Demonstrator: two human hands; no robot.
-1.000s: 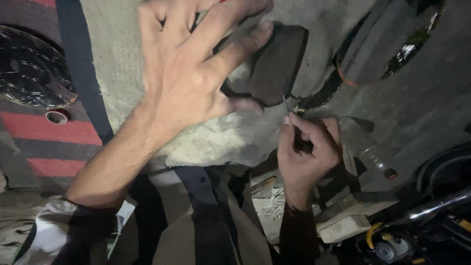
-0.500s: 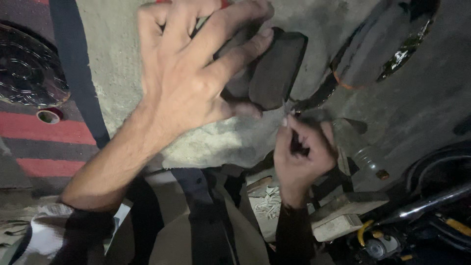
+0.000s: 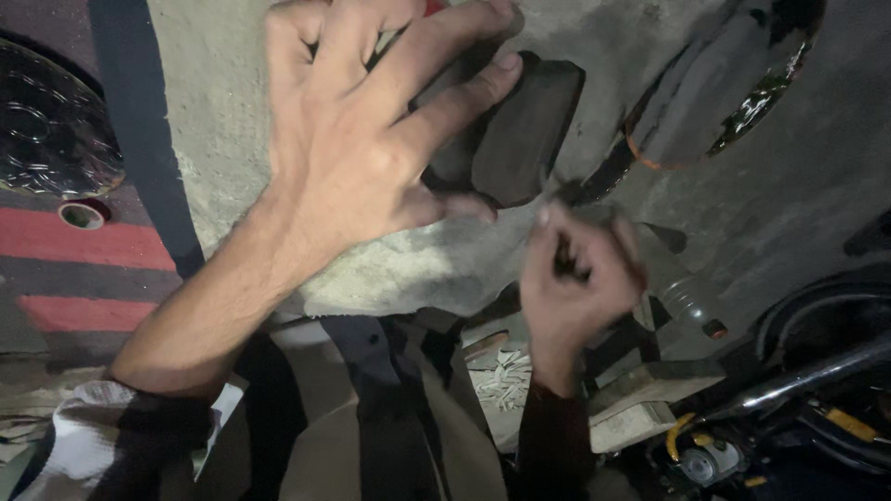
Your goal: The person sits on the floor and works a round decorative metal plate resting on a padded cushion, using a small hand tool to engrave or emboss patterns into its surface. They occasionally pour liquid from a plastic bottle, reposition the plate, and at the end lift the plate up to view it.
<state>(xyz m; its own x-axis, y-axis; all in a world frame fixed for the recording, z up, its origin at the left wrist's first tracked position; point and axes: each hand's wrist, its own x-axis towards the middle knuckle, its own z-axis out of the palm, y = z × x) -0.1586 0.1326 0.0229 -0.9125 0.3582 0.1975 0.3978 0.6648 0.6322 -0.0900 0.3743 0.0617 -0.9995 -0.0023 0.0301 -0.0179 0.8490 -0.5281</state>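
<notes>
Presently listed: left hand (image 3: 362, 158), fingers spread and pressing a dark flat pad (image 3: 524, 130) against the grey concrete slab (image 3: 223, 111); right hand (image 3: 575, 278), blurred, fingers curled closed just below the pad, whether around some small tool cannot be told; plastic bottle (image 3: 691, 301) lying near the right hand

Dim scene, lit from above the hands; the right hand (image 3: 577, 278) is motion-blurred, glare glints on the wet dish (image 3: 742, 83) beyond it, corners fall dark.
</notes>
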